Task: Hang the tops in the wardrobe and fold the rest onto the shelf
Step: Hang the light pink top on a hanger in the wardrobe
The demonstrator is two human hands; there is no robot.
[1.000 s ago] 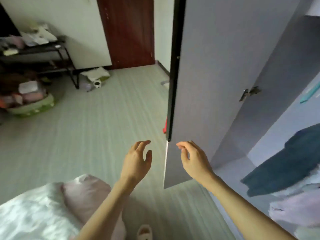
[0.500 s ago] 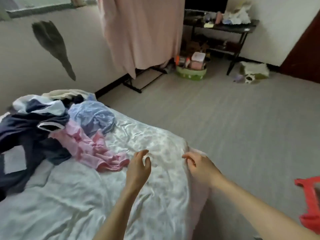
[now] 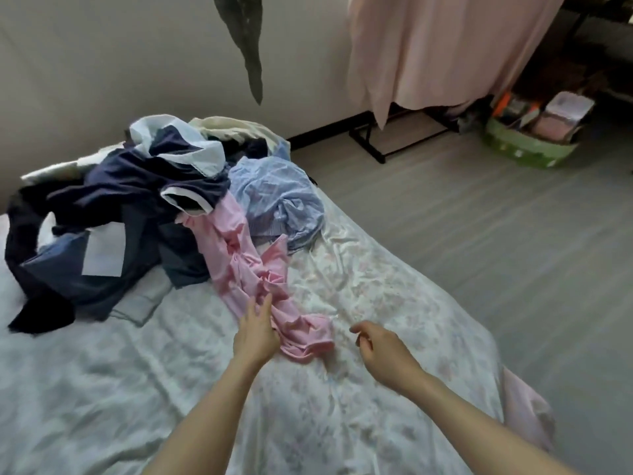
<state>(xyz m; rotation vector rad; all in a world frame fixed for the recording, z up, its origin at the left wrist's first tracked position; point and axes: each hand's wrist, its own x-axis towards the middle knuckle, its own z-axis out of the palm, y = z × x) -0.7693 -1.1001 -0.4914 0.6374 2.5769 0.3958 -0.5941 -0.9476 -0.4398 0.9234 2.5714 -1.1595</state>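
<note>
Pink garment [image 3: 260,279]: crumpled in a strip on the bed [image 3: 394,296], at the near edge of the clothes pile.
Left hand [image 3: 255,332]: fingers loosely extended, touching the pink garment's lower part, gripping nothing.
Right hand [image 3: 380,347]: above the sheet just right of the garment, fingers loosely curled, empty.
Pile: navy garments [image 3: 113,197] and blue striped shirt [image 3: 277,197] behind.

Single head-worn view, wide-angle, facing forward and down; near the bed [image 3: 376,423], floor [image 3: 479,234] beyond
</note>
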